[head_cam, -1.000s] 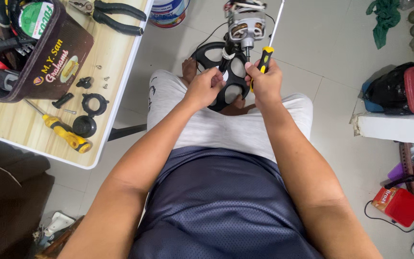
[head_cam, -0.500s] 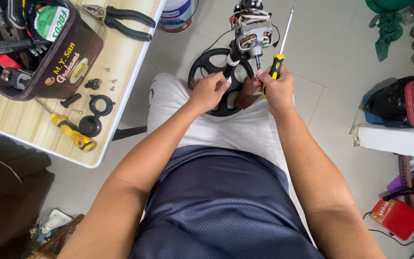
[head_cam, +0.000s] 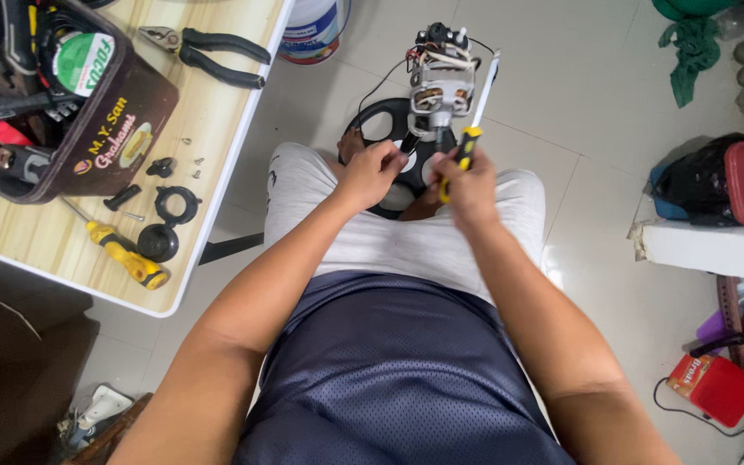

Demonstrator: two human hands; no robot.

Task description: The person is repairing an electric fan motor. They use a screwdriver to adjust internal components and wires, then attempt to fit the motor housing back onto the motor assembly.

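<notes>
A small electric motor (head_cam: 439, 79) with copper windings and loose wires is held up above my knees. My left hand (head_cam: 374, 172) grips its lower shaft end. My right hand (head_cam: 467, 185) is closed around a yellow-and-black screwdriver (head_cam: 474, 120) whose shaft points up beside the motor. Below the motor, between my knees, lies a black round housing (head_cam: 387, 129) with openings.
A wooden table (head_cam: 217, 129) at left carries a dark tool tin (head_cam: 71, 103), black pliers (head_cam: 208, 53), a second yellow screwdriver (head_cam: 122, 254), black plastic parts (head_cam: 170, 220) and loose screws. A white bucket (head_cam: 313, 30) stands behind. Bags and a red box (head_cam: 712, 387) are at right.
The motor has come away from the black housing and been raised higher, both hands lifting with it; the screwdriver stays in my right hand.
</notes>
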